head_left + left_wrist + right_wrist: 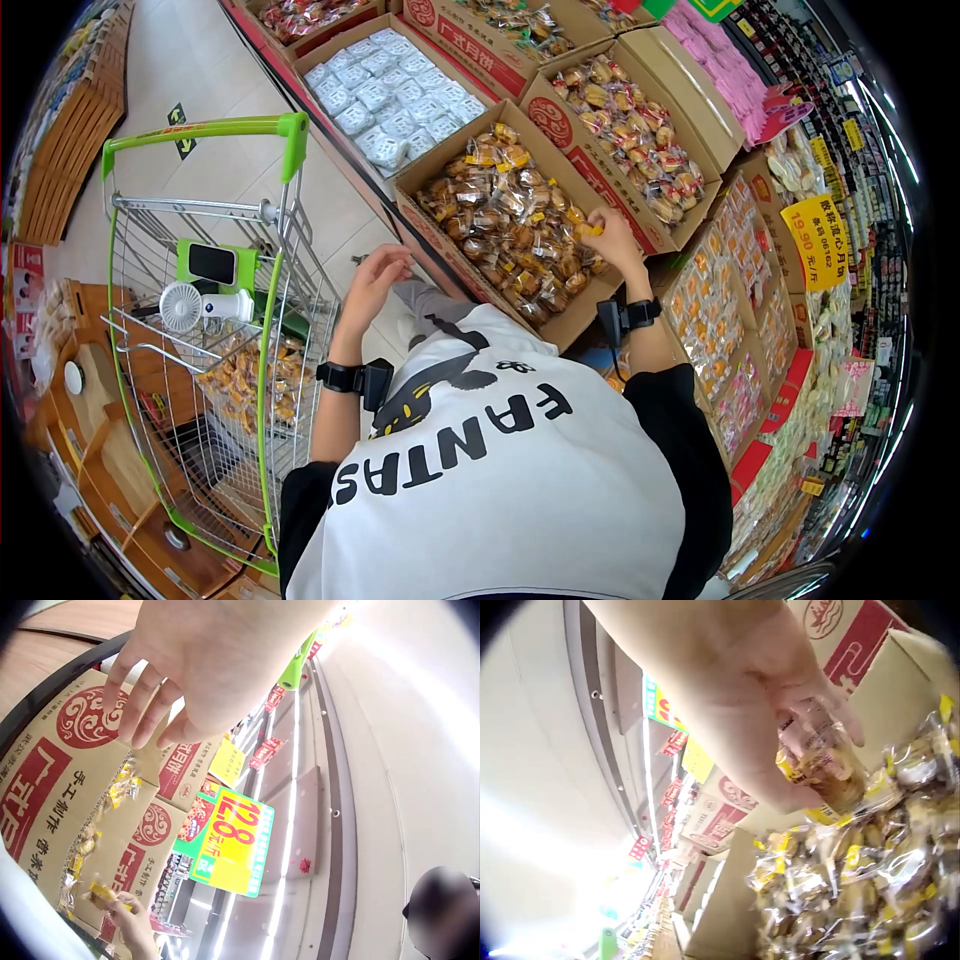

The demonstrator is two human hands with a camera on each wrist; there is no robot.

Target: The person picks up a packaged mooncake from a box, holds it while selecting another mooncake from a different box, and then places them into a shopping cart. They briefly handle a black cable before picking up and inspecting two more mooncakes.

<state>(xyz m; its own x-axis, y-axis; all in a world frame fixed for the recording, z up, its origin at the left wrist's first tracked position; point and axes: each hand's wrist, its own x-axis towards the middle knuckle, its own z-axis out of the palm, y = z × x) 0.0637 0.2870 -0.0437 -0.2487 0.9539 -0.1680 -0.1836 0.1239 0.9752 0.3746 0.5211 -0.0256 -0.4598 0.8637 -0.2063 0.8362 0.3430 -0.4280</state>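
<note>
My right hand (pixel 617 245) is over the far right part of an open cardboard box (pixel 420 225) full of mooncakes in clear and yellow wrappers (pixel 490 205). Between its thumb and fingers it holds one wrapped mooncake (pixel 831 771), close above the pile in the right wrist view. My left hand (pixel 372 288) hangs near the box's front left side, fingers loosely bent and nothing in them. In the left wrist view that hand (pixel 202 664) appears large at the top, with the right hand (pixel 135 928) and its mooncake below.
A shopping cart (pixel 270 210) with green trim stands at my left, carrying a phone (pixel 213 263), a small white fan (pixel 182 306) and a bag of snacks (pixel 255 385). Boxes of white packets (pixel 385 95) and other wrapped cakes (pixel 630 130) surround the mooncake box. Shelves line the right.
</note>
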